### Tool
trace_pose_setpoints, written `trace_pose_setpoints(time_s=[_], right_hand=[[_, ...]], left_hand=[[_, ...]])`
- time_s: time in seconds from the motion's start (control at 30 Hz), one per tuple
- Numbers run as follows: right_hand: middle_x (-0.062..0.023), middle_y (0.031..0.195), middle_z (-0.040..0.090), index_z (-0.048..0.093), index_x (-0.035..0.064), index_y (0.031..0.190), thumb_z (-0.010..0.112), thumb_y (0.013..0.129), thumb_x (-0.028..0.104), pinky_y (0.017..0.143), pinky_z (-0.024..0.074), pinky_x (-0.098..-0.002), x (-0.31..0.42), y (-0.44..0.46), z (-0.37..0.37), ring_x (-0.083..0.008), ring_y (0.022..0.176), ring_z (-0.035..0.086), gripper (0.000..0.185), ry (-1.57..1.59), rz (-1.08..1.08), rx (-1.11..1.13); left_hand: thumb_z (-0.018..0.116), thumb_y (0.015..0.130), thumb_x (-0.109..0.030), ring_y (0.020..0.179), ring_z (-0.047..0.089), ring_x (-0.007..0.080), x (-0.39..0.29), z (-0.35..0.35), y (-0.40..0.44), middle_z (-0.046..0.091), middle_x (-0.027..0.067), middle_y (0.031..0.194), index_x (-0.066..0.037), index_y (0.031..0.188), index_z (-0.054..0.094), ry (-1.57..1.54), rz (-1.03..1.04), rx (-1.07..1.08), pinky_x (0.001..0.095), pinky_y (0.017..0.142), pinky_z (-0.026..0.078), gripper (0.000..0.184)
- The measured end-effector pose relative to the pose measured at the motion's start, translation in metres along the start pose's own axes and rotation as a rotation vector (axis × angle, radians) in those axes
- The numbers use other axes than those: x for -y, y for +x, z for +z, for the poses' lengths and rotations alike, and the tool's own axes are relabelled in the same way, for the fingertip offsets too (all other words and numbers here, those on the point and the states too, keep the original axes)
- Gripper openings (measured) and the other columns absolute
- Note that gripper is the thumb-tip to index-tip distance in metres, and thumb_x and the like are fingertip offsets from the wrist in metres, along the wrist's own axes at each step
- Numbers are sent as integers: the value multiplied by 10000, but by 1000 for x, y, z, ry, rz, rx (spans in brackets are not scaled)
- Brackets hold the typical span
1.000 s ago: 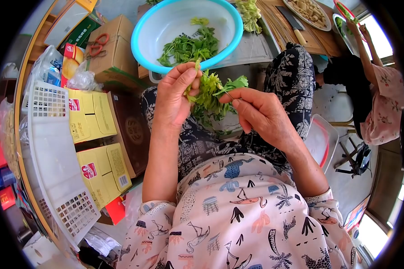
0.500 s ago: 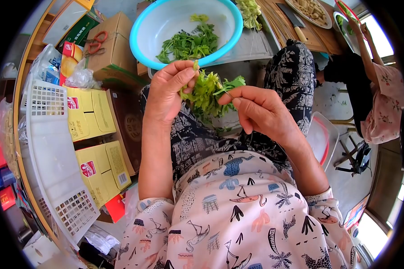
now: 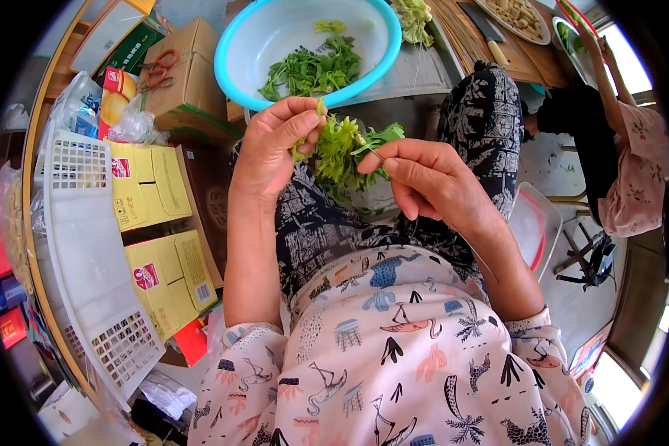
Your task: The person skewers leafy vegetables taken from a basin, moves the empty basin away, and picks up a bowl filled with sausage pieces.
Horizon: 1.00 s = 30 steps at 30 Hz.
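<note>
My right hand [image 3: 432, 178] is closed on a thin skewer, with its tip end running into a bunch of leafy greens [image 3: 340, 152] that hangs over my lap. Between the thumb and fingers of my left hand [image 3: 270, 149] is a pale green leaf [image 3: 320, 108], held just left of the bunch. Whether that leaf touches the bunch is unclear. Beyond both hands stands a white basin [image 3: 245, 52] with a light blue rim, and loose green leaves [image 3: 316, 70] lie inside it.
Thin sticks [image 3: 453, 33], a knife [image 3: 487, 30] and a plate of cut food [image 3: 516, 18] lie at the back right. A cardboard box [image 3: 182, 82] with red scissors [image 3: 158, 68], yellow boxes [image 3: 152, 186] and a white basket [image 3: 85, 245] line the left. Another person's sleeve [image 3: 635, 149] shows at right.
My left hand has shifted slightly left with the leaf, away from the bunch. The right hand and skewered greens have barely moved.
</note>
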State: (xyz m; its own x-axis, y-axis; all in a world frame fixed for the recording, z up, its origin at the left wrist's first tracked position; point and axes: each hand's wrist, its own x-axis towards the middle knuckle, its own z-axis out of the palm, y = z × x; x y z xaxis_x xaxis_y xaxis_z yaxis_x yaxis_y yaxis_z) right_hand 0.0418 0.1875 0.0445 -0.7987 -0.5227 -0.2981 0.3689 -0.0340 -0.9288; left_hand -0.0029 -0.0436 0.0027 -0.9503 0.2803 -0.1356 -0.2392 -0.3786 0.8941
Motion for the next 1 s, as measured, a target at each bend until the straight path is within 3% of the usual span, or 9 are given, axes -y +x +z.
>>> trace_pose_setpoints(time_s=[0.37,0.57,0.73,0.83,0.9,0.93,1.0], right_hand=[[15,491,456,608,7,1050,433,966,193,345,210,-183,-2,1,-2,-21,357,297,269,128,41,50],[14,488,456,608,7,1050,428,965,175,345,211,-180,-12,3,2,-23,354,293,260,-1,-63,3],[12,500,478,620,17,1033,442,961,159,359,225,-188,-7,1,-2,-25,381,312,239,129,20,50],[10,501,473,617,14,1036,429,967,174,355,224,-189,-4,3,-2,-28,373,298,256,225,52,68],[6,502,475,614,11,1035,423,969,179,350,222,-189,-3,2,-3,-32,366,294,262,238,54,77],[2,503,477,611,7,1033,418,971,185,344,219,-189,-3,2,-4,-35,360,290,269,248,61,90],[-1,505,481,609,5,1028,417,973,187,338,216,-190,-4,1,-8,-37,355,288,271,300,67,122]], left_hand=[[668,827,-157,670,508,68,0,0,-2,632,4,852,-52,946,635,27,9,7,201,572,371,162],[666,829,-157,664,504,68,2,-1,-2,628,7,856,-52,930,632,28,2,16,199,568,370,149],[665,827,-148,664,506,61,2,2,-5,627,11,859,-43,927,631,37,3,11,199,559,371,149],[668,827,-112,691,527,57,6,8,-4,637,10,836,-23,971,642,79,-67,67,195,600,395,172],[668,826,-110,845,579,101,8,13,-2,645,56,964,-7,996,639,98,82,78,229,750,450,201],[668,826,-110,845,579,101,8,19,-1,645,56,964,-7,996,639,95,83,79,229,750,450,201],[689,799,-166,1093,549,211,2,29,-1,591,127,1158,-3,1034,624,137,193,194,339,973,402,293]])
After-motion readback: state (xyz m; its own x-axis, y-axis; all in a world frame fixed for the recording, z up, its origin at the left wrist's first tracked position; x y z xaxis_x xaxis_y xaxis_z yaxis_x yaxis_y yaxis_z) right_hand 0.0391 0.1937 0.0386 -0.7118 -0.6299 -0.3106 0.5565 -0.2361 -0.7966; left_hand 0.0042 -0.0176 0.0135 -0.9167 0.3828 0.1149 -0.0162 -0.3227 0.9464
